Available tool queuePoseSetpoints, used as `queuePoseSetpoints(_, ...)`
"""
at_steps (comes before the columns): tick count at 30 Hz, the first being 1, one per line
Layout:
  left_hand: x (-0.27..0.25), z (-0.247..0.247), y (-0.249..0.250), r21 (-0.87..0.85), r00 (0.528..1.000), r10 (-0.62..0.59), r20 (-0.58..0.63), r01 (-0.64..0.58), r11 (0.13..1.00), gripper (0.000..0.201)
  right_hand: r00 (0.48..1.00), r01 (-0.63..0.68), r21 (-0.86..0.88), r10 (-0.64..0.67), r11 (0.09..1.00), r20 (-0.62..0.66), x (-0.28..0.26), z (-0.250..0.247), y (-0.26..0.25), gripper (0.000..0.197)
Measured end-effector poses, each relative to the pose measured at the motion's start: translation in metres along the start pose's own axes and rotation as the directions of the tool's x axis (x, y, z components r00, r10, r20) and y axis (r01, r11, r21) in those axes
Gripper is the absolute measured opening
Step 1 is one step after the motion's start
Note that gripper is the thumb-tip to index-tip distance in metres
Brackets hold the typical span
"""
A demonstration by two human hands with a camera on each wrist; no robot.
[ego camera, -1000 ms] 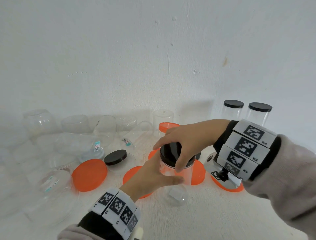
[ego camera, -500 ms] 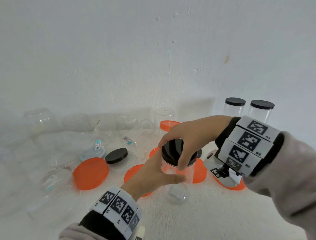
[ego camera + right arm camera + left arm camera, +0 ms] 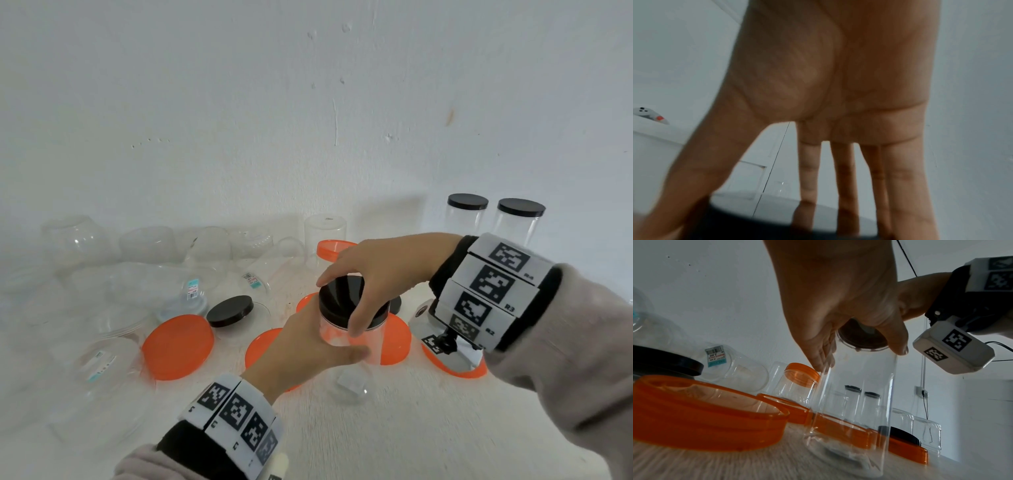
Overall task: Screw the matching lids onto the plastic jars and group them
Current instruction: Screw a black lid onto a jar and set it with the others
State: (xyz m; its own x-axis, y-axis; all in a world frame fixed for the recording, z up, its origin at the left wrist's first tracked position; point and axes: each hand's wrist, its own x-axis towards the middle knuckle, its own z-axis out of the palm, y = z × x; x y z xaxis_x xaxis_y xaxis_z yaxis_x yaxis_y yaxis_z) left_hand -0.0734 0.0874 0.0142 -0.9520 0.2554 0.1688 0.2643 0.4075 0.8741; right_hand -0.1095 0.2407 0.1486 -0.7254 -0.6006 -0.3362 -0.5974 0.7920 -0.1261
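Observation:
A clear plastic jar (image 3: 334, 337) stands upright on the white table, near its middle. My left hand (image 3: 308, 342) grips its upper wall from the near left, thumb across the front. On the jar's mouth sits a black lid (image 3: 339, 294), and my right hand (image 3: 370, 274) grips it from above with thumb and fingers curled round its rim. The left wrist view shows the jar (image 3: 855, 402) from low down, with the lid's underside (image 3: 861, 340) at the top. In the right wrist view my palm (image 3: 838, 81) fills the frame over the dark lid (image 3: 756, 227).
Two clear jars with black lids (image 3: 467, 216) (image 3: 520, 219) stand together at the back right by the wall. Several orange lids (image 3: 178, 346) lie around the held jar. A loose black lid (image 3: 229, 310) and a heap of lidless clear jars (image 3: 150, 284) fill the left.
My right hand's fingers have shifted slightly round the black lid. My left hand keeps the same hold on the jar, which stays in place.

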Motion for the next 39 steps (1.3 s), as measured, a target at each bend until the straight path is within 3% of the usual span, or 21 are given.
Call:
queuePoseSetpoints(5,-0.002,0.000,0.002,-0.001,1.000,0.000,0.012,0.000,1.000,0.073,0.990,-0.099,-0.057,0.093,0.993,-0.103,0.004,0.009,-0.006,0.070)
queuePoseSetpoints(10,0.000,-0.001,0.001,0.006,1.000,-0.013,0.013,0.013,1.000,0.071,0.997,-0.020,-0.032,0.022,0.999,0.070,-0.001,-0.003,-0.002,0.083)
queuePoseSetpoints(13,-0.001,0.000,0.002,0.009,1.000,-0.012,0.009,0.012,1.000,0.072,1.000,-0.006,-0.033,0.006,0.999,0.000,0.000,-0.001,-0.001,0.079)
queuePoseSetpoints(18,-0.001,0.000,0.000,-0.005,1.000,-0.012,0.010,0.012,1.000,0.077,0.985,-0.098,-0.116,0.080,0.988,-0.151,0.006,0.014,-0.005,0.074)
queuePoseSetpoints(24,-0.001,0.001,0.001,-0.012,1.000,-0.010,0.006,0.010,1.000,0.072,0.997,0.028,0.014,-0.029,1.000,0.069,-0.005,-0.002,0.008,0.086)
queuePoseSetpoints(27,-0.001,0.001,0.002,-0.004,1.000,-0.006,0.010,0.006,1.000,0.071,0.998,0.048,0.025,-0.049,0.999,0.037,-0.006,0.000,0.007,0.077)
queuePoseSetpoints(32,-0.001,0.002,0.001,-0.015,1.000,-0.004,0.006,0.004,1.000,0.076,0.992,-0.072,-0.142,0.056,0.987,-0.112,0.000,0.015,-0.003,0.078)
queuePoseSetpoints(37,-0.001,0.004,0.000,-0.007,1.000,-0.005,-0.009,0.005,1.000,0.071,1.000,-0.003,-0.031,0.004,1.000,0.031,-0.005,0.005,-0.004,0.083)
queuePoseSetpoints(39,-0.001,0.004,0.000,-0.006,1.000,-0.003,-0.008,0.003,1.000,0.073,1.000,0.012,-0.035,-0.011,0.999,0.022,-0.007,0.005,-0.006,0.077)
